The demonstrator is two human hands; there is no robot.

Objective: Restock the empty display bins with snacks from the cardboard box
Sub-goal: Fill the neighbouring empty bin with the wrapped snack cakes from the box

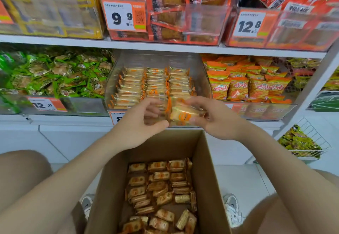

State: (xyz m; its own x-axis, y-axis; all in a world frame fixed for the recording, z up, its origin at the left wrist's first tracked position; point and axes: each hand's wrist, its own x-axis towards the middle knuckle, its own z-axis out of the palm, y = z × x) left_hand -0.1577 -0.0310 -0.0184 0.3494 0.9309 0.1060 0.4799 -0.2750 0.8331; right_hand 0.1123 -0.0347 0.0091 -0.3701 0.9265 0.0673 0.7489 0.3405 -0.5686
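While the right hand (pixel 218 122) pinches an orange-and-clear wrapped cracker packet (pixel 183 117) at six o'clock of the clear plastic bin (pixel 113 79), the left hand (pixel 141 123) curls at its nine o'clock, hold unclear. Likely light, brittle, slippery: grip flat faces.

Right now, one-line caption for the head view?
Right hand pinches a snack pack in front of the clear bin, left hand alongside, above the cardboard box.
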